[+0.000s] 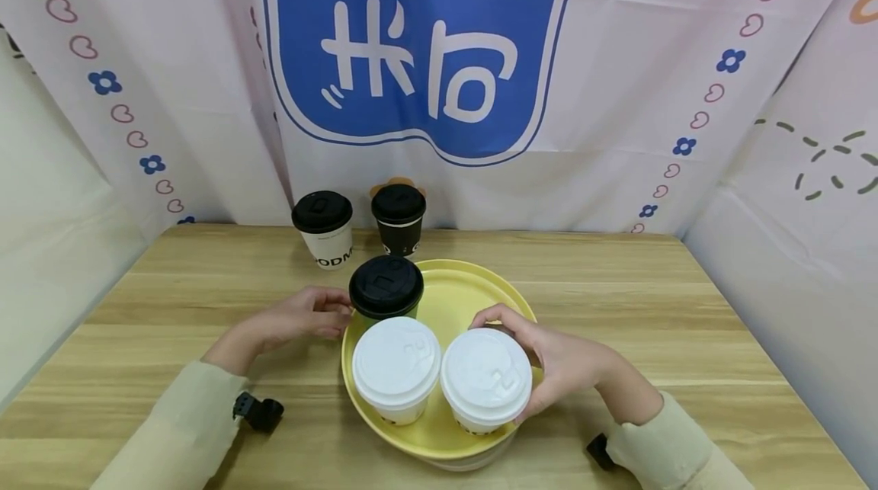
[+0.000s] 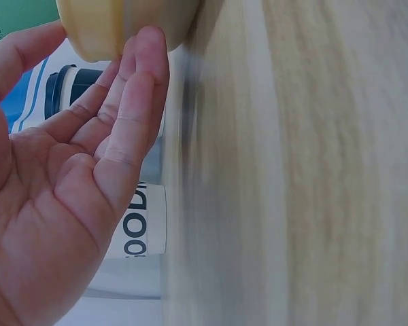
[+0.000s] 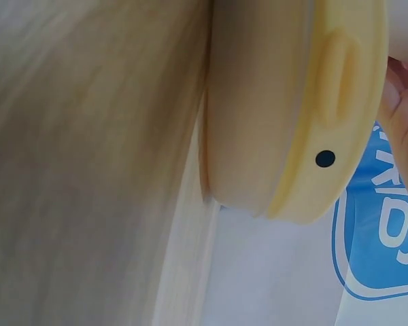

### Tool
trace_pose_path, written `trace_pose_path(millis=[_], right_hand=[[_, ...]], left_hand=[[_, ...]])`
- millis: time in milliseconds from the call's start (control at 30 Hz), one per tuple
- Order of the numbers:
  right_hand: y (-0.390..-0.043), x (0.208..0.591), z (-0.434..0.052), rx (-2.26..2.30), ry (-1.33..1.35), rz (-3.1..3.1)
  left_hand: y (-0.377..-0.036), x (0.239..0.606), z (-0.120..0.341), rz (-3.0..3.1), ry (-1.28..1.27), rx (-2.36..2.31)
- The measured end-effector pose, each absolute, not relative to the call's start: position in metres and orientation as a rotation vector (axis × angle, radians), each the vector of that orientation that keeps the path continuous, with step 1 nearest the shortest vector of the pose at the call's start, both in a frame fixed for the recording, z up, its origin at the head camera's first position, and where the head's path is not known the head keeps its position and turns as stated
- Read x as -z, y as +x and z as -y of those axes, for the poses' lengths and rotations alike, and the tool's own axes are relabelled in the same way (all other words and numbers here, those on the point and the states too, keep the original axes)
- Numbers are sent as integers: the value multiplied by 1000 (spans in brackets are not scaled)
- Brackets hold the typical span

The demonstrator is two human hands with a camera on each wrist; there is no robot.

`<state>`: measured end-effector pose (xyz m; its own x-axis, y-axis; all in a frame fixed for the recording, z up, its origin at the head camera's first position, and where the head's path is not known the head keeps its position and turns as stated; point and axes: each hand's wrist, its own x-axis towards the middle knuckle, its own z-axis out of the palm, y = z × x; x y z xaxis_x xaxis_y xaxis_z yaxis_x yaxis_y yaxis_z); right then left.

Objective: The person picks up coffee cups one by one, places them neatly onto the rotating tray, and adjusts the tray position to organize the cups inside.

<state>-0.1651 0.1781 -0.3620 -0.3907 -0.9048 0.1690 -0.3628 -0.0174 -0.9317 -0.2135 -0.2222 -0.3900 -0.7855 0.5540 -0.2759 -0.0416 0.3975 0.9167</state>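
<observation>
A round yellow tray [image 1: 473, 288] lies on the wooden table [image 1: 652, 307] and holds three lidded cups. A green cup with a black lid [image 1: 386, 286] stands at its back left, and two white-lidded cups [image 1: 396, 363] stand at the front. My right hand [image 1: 501, 364] curls round the right-hand white-lidded cup [image 1: 485, 379], index finger over its far side and thumb at its near side. My left hand [image 1: 339, 315] is open beside the tray's left rim. In the left wrist view its straight fingers [image 2: 132, 102] touch the tray's edge [image 2: 95, 27]. The right wrist view shows the tray's underside [image 3: 279, 109] and my fingers [image 3: 404, 95] above the rim.
Behind the tray stand a white cup with a black lid [image 1: 322, 229] and a black cup with a black lid [image 1: 398, 219]. A white cloth backdrop with a blue sign [image 1: 418, 48] closes off the back and sides. Bare tabletop lies to the left and right.
</observation>
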Motion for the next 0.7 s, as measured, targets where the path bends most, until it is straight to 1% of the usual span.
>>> trace_pose_path(millis=[367,700], right_hand=[[-164,361,-180,1373,-1278,-1777],[-166,360,-181,1343,-1311,-1784]], left_hand=[[-215,390,222,-2102,444,-1406],[-214,391,222,-2112,445,-1402]])
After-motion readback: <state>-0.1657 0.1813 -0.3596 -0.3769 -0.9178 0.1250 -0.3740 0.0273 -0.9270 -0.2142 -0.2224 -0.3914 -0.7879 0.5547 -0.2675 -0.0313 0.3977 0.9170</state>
